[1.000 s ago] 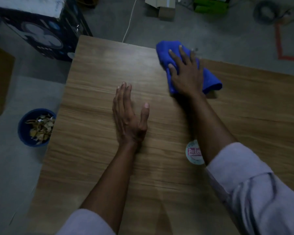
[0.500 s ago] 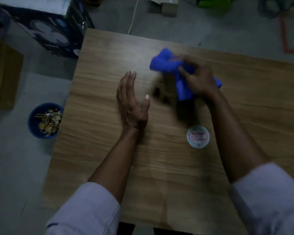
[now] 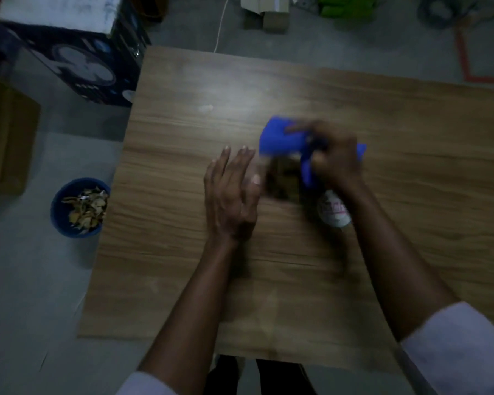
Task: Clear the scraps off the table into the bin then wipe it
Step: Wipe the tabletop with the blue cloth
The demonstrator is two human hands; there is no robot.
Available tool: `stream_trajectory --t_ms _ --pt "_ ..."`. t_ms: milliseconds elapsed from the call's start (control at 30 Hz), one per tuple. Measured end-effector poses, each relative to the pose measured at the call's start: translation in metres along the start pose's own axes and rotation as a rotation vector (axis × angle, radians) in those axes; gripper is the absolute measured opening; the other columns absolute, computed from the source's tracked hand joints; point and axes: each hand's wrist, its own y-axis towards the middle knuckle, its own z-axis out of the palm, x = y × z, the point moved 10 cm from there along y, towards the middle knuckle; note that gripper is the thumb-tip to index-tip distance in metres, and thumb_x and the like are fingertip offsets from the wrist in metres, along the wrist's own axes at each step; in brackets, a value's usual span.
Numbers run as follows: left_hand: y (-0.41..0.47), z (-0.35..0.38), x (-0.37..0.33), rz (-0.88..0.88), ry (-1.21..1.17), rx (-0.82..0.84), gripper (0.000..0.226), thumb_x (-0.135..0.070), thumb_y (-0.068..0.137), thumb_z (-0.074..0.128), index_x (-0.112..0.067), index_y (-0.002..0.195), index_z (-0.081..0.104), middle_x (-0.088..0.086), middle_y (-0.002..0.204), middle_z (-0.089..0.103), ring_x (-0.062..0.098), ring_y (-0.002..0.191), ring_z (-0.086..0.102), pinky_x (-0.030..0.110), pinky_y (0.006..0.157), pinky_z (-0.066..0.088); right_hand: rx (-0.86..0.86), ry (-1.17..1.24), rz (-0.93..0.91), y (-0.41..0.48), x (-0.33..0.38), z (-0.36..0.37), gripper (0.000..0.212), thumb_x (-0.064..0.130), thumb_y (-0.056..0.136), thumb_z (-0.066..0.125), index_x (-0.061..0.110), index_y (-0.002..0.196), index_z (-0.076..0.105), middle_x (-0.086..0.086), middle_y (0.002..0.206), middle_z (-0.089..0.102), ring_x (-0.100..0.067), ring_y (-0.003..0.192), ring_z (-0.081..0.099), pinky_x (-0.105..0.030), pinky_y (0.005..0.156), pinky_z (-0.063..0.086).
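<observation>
Drags the blue cloth point(image 3: 283, 138) back from the far edge toward the middle of the table point(image 3: 169, 280), bunching it up in the right hand point(image 3: 337, 163) and gripping the crumpled fabric with curled fingers, all motion-blurred. Keeps the left hand point(image 3: 231, 198) released, fingers straight and close together, thumb out, laid on the wood just left of the cloth, much as a second ago. Partly covers with the right wrist a round white sticker point(image 3: 335, 216) bearing pink lettering, too blurred to read. Leaves the scraps point(image 3: 87, 209) heaped in the blue bin point(image 3: 58, 212) on the floor, just beside the table's left edge. Takes in, beyond the far left corner, a dark box point(image 3: 83, 64) printed with a fan; at far left, a brown cardboard box point(image 3: 6, 143); past the far edge, a white cable point(image 3: 221, 24) and red tape point(image 3: 464, 58) on the grey floor.
</observation>
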Motion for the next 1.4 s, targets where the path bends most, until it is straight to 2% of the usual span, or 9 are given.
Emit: stream_trajectory --t_ms 200,467,600,700,833,1067,1167,1300,1400 --pt "-0.016 -0.023 0.03 -0.146 -0.012 -0.074 0.05 -0.037 0.103 0.038 -0.013 0.14 0.061 0.003 0.146 0.059 0.024 0.148 0.039 0.052 0.118 0.029 -0.001 -0.607 0.231 0.025 -0.051 0.044 0.048 0.045 0.105 0.038 0.041 0.152 0.043 0.01 0.167 0.026 -0.025 0.156 0.019 -0.051 0.124 0.011" --pt "-0.064 -0.039 0.05 -0.19 0.016 -0.058 0.049 -0.038 0.103 0.037 -0.012 0.122 0.074 0.01 0.14 0.064 0.033 0.143 0.046 0.057 0.113 0.036 0.473 -0.159 -0.286 -0.13 0.06 0.115 0.06 0.014 0.073 0.05 0.025 0.129 0.068 0.0 0.145 0.06 -0.021 0.137 0.051 -0.035 0.11 0.037" --pt "-0.081 -0.047 0.054 -0.201 -0.006 -0.064 0.046 -0.037 0.103 0.039 -0.016 0.121 0.075 0.007 0.136 0.067 0.031 0.143 0.046 0.053 0.117 0.032 0.016 -0.111 0.019 -0.067 0.008 0.02 0.041 0.015 0.097 0.054 0.025 0.137 0.057 -0.012 0.142 0.06 -0.011 0.128 0.051 -0.032 0.113 0.038" --pt "-0.093 -0.045 0.056 -0.196 -0.001 -0.048 0.045 -0.038 0.103 0.039 -0.016 0.121 0.075 0.007 0.137 0.066 0.031 0.142 0.047 0.053 0.118 0.032 0.032 -0.474 0.165 -0.045 -0.035 0.031 0.046 0.046 0.103 0.042 0.038 0.147 0.05 0.003 0.162 0.039 -0.027 0.15 0.033 -0.046 0.121 0.024" --pt "-0.103 -0.044 0.052 -0.185 -0.011 -0.033 0.044 -0.038 0.101 0.041 -0.015 0.118 0.075 0.007 0.138 0.066 0.03 0.143 0.046 0.047 0.12 0.028 0.026 -0.562 0.066 -0.063 -0.015 0.068 0.044 0.037 0.101 0.046 0.038 0.145 0.054 0.005 0.161 0.04 -0.034 0.151 0.031 -0.047 0.121 0.021" --pt "-0.119 -0.056 0.039 -0.172 -0.039 0.02 0.05 -0.039 0.101 0.042 -0.007 0.128 0.069 0.011 0.132 0.068 0.032 0.139 0.05 0.052 0.118 0.031 0.538 -0.259 -0.221 -0.226 0.062 0.135 0.088 0.006 0.054 0.059 0.03 0.138 0.063 0.006 0.158 0.04 -0.026 0.153 0.023 -0.04 0.123 0.017" --pt "-0.128 -0.058 0.037 -0.158 -0.029 0.049 0.048 -0.038 0.102 0.041 -0.006 0.123 0.07 0.013 0.125 0.071 0.032 0.132 0.056 0.055 0.117 0.032 0.706 -0.1 -0.288 -0.26 0.081 0.121 0.067 0.004 0.065 0.062 0.02 0.13 0.07 0.002 0.151 0.052 -0.015 0.151 0.03 -0.044 0.121 0.028" --pt "-0.144 -0.063 0.046 -0.163 -0.057 0.005 0.046 -0.038 0.102 0.042 -0.008 0.124 0.07 0.01 0.127 0.07 0.029 0.134 0.054 0.045 0.121 0.029 0.263 -0.062 -0.028 -0.18 0.047 0.048 0.067 -0.006 0.071 0.05 0.022 0.129 0.067 -0.01 0.149 0.054 -0.02 0.141 0.046 -0.032 0.116 0.037" --pt "-0.159 -0.068 0.049 -0.167 -0.063 -0.025 0.044 -0.036 0.102 0.044 -0.009 0.126 0.069 0.008 0.133 0.068 0.027 0.138 0.05 0.045 0.121 0.028 0.088 -0.285 0.066 -0.138 0.015 0.058 0.045 0.015 0.096 0.05 0.02 0.139 0.062 -0.011 0.152 0.052 -0.034 0.143 0.045 -0.04 0.121 0.032"
